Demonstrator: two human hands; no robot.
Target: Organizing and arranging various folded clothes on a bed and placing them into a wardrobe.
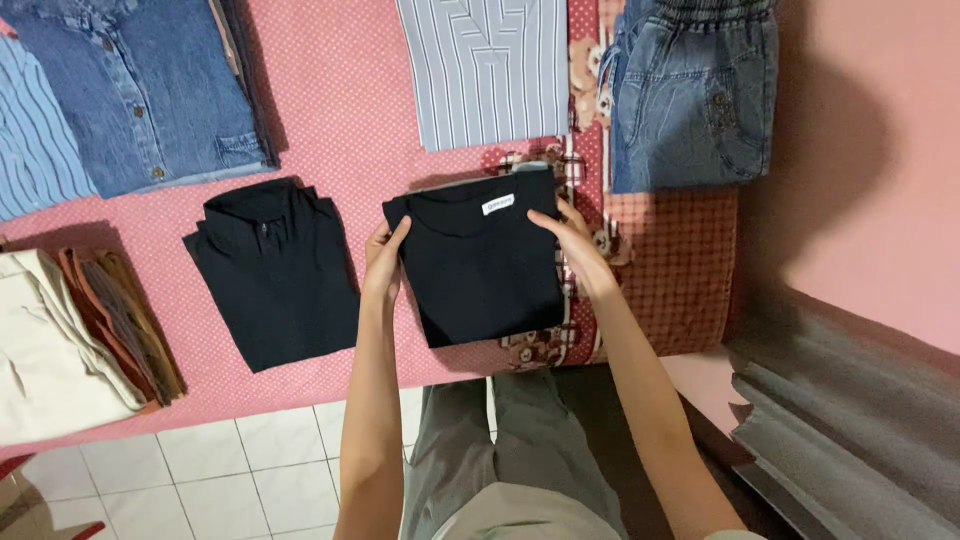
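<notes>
Both hands pinch a folded black top (480,260) by its side edges. From where I watch, my left hand (382,262) clamps the left edge, thumb lying on the cloth near the collar and fingers tucked out of sight under it. My right hand (578,250) closes on the right edge, fingers spread flat on the upper right corner, thumb hidden.

That top sits on the pink dotted sheet (350,110) at the near edge of the bed, its right side over a red patterned cloth (680,270). Its collar points away from me, with a small white label inside the neck.

Just left of it, apart, lies a second folded black shirt (272,270) with a collar. Further left is a pile of cream and brown clothes (70,340). Across the far side I see a denim shirt (140,90), a grey striped shirt (490,70) and folded jeans (695,100). Below the bed edge are white floor tiles (220,480) and my grey trousers (510,450).
</notes>
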